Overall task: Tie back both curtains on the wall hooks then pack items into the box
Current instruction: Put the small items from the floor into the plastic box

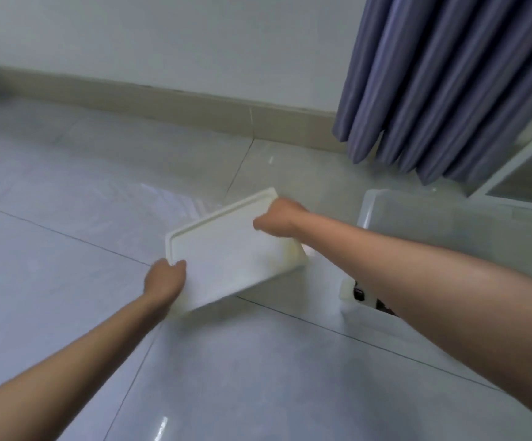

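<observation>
I hold a flat white box lid (229, 253) tilted over the tiled floor, both hands on it. My left hand (164, 280) grips its near left corner. My right hand (279, 219) grips its far right edge. To the right stands the white plastic box (417, 218), partly hidden behind my right forearm, with a few dark items showing inside near its front left corner. A blue-grey curtain (449, 81) hangs in folds at the upper right, its hem just above the floor. No wall hook is in view.
Glossy pale floor tiles (67, 218) fill the left and front. A white wall with a beige skirting board (163, 103) runs along the back. A white frame (519, 173) stands at the right edge behind the box.
</observation>
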A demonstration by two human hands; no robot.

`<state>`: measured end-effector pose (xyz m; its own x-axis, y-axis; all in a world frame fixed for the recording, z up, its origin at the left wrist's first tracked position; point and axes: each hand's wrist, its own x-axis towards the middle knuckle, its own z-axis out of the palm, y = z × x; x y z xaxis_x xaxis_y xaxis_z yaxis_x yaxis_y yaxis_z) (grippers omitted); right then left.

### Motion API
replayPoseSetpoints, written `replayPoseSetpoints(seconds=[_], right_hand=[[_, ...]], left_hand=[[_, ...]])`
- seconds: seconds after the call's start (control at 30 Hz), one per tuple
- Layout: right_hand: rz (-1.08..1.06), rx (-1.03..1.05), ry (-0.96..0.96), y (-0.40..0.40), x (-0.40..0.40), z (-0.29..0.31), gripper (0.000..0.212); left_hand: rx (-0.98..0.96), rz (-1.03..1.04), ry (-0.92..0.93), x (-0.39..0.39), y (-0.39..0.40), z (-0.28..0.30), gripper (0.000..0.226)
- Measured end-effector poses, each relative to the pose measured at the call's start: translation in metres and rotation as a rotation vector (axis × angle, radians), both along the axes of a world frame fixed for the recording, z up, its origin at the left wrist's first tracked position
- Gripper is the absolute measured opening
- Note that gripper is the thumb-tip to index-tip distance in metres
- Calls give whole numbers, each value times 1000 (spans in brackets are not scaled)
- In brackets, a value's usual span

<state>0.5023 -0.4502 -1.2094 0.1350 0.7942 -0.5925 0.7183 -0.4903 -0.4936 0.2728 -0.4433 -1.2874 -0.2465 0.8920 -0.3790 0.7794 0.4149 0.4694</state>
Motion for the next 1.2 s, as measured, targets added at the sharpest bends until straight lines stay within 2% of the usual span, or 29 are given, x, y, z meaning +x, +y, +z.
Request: replayPoseSetpoints(seconds=[0.1, 0.2, 0.27, 0.37, 0.5, 0.53, 0.77, 0.87, 0.97, 1.07, 1.2], right_hand=[[-93, 239, -72, 0, 21, 32, 27], [-185, 416, -89, -22, 44, 71, 35], [-230, 515, -97, -51, 65, 89, 37], [-296, 581, -44, -107, 103, 98, 28], [-461, 572, 52, -185, 143, 90, 11], [-504, 578, 43, -200, 151, 86, 17], [-732, 504, -209, -276, 191, 53, 29], [-731, 460, -260, -293, 197, 39, 23], [-725, 413, -286, -301, 199, 30, 22], [-717, 384, -318, -302, 197, 24, 32], [-709, 365, -367, -303, 196, 17, 45]], left_hand=[[164, -20, -44, 7, 15, 36, 27], [329, -18, -191, 30, 19, 79, 15], [381, -12, -331, 54, 10, 106, 23], [402, -81, -472, 91, -11, 132, 32], [366, -297, -578, 143, -43, 143, 34], [353, -356, -588, 156, -50, 143, 35], [195, -703, -524, 210, -90, 126, 33], [126, -768, -493, 215, -98, 113, 29], [84, -795, -461, 214, -101, 104, 36], [96, -813, -433, 212, -102, 99, 48], [182, -826, -391, 213, -105, 91, 43]])
